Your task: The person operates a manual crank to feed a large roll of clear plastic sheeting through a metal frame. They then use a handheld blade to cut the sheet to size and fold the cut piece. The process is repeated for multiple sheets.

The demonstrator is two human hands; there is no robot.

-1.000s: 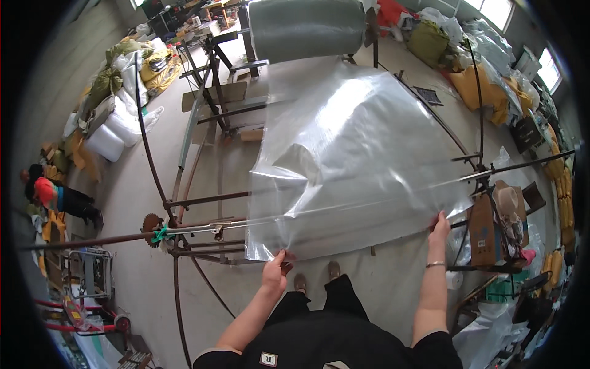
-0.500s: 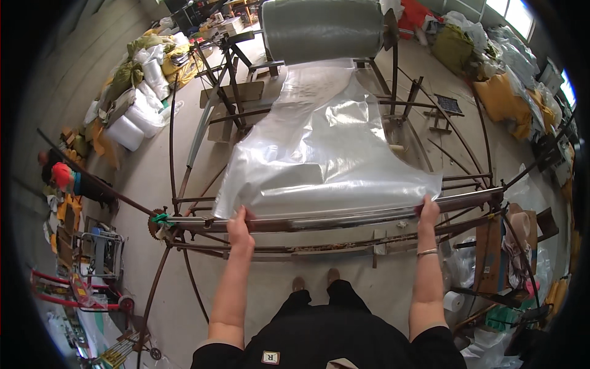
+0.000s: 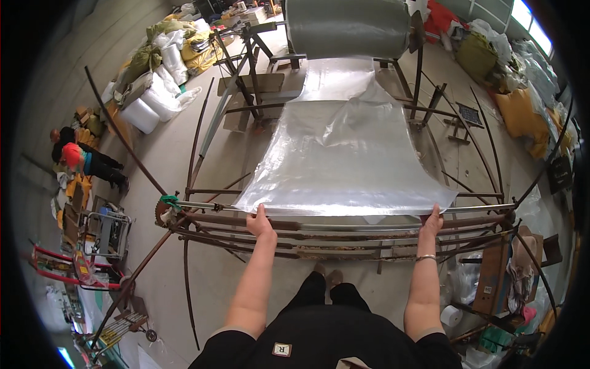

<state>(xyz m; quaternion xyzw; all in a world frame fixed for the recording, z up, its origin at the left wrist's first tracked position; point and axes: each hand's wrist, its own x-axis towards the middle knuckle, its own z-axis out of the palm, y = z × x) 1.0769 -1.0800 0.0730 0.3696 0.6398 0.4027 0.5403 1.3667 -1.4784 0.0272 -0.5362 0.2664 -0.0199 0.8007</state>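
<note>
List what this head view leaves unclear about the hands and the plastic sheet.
- Left hand and right hand: fingertips hidden under the clear plastic sheet, so the grip is unclear.
- Roll: top cut off by the frame edge.
- Person's feet: mostly hidden by the body.

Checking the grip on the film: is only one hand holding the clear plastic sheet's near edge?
No: the left hand and the right hand each grip a near corner of the clear plastic sheet.
</note>
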